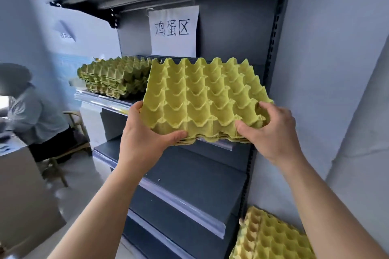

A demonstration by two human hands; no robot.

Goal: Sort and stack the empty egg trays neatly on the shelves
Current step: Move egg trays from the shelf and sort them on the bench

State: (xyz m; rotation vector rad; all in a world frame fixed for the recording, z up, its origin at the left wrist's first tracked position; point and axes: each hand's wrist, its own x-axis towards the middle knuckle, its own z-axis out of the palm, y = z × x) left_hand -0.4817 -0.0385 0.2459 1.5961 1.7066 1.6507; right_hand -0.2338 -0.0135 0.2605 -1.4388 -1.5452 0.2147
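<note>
While my left hand (pixel 145 139) curls round the near edge of the thin egg tray stack (pixel 202 96), my right hand (pixel 271 132) pinches its right corner over the shelf (pixel 101 101) lip; beyond my fingertips, leftward, a taller tray pile (pixel 113 78) sits.

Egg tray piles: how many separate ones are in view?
3. A tall stack of yellow-green pulp egg trays on the dark metal shelf; a thin stack gripped by left hand and right hand; a cropped pile lower right. Others possibly hidden.
</note>
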